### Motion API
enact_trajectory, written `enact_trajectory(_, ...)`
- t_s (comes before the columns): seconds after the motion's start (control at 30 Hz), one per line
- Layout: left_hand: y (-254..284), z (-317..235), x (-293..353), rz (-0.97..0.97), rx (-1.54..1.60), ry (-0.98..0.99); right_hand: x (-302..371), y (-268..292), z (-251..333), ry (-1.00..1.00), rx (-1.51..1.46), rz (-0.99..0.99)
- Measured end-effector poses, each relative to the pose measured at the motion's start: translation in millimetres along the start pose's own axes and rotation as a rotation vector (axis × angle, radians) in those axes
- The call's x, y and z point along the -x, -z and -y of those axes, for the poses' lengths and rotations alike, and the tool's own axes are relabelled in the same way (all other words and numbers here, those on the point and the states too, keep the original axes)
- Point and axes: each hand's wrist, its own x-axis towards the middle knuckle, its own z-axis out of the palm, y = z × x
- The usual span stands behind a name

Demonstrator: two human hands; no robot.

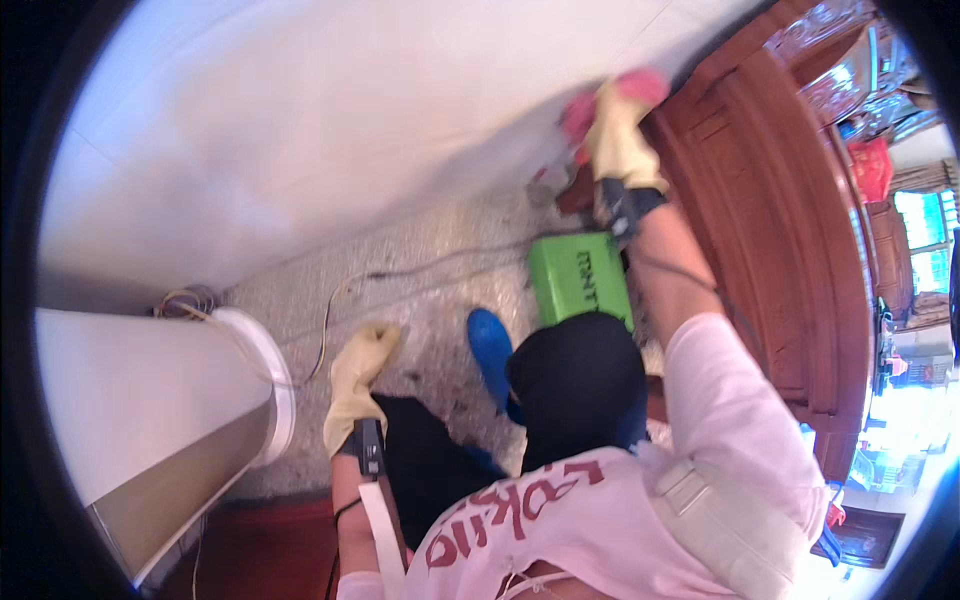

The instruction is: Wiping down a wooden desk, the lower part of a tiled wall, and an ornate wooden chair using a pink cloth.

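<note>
My right hand point(622, 132), in a cream rubber glove, is stretched up to the white wall point(330, 120) beside the wooden cabinet. Its fingers are closed on a pink cloth point(645, 86), which lies against the lower wall and bulges out on both sides of the glove. My left hand point(360, 372), gloved the same way, hangs above the floor near my knee. Its fingers are curled in, and nothing shows in them. A green box point(578, 275) stands on the floor below my right wrist.
A dark reddish-brown wooden cabinet point(765, 230) lines the right side. On the left stands a white rounded column-shaped appliance point(150, 390) on a round base. A thin cable point(440, 262) trails over the speckled floor point(300, 260). My blue shoe point(488, 350) is beside the green box.
</note>
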Motion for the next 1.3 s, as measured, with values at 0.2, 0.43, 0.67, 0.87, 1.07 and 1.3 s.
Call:
enact_trajectory(0.2, -19.3, 30.7, -51.3, 0.084, 0.086, 0.032, 6.5, -28.8, 114.3, -0.934, -1.341, 0.263)
enact_trajectory(0.43, 17.1, -54.4, -34.2, 0.106, -0.016, 0.100, -127.9, 121.1, 88.6, -0.436, -0.727, -0.372)
enact_trajectory(0.67, 71.8, -143.6, -20.9, -0.797, 0.385, -0.411, -153.5, 113.9, 186.8, 0.771, -0.046, -0.489)
enact_trajectory(0.87, 197.0, -274.3, 57.9, -1.491, 0.115, -0.889, -160.3, 161.5, 216.1, 0.907, -0.369, 0.038)
enact_trajectory(1.07, 284.0, -280.8, 63.8, -1.492, 0.119, -0.674, -276.4, 259.3, 16.0, 0.598, -0.001, -0.751)
enact_trajectory(1.3, 297.7, -262.1, 49.5, -1.477, -0.123, -0.447, -214.1, 126.6, 140.2, 0.802, -0.050, -0.786)
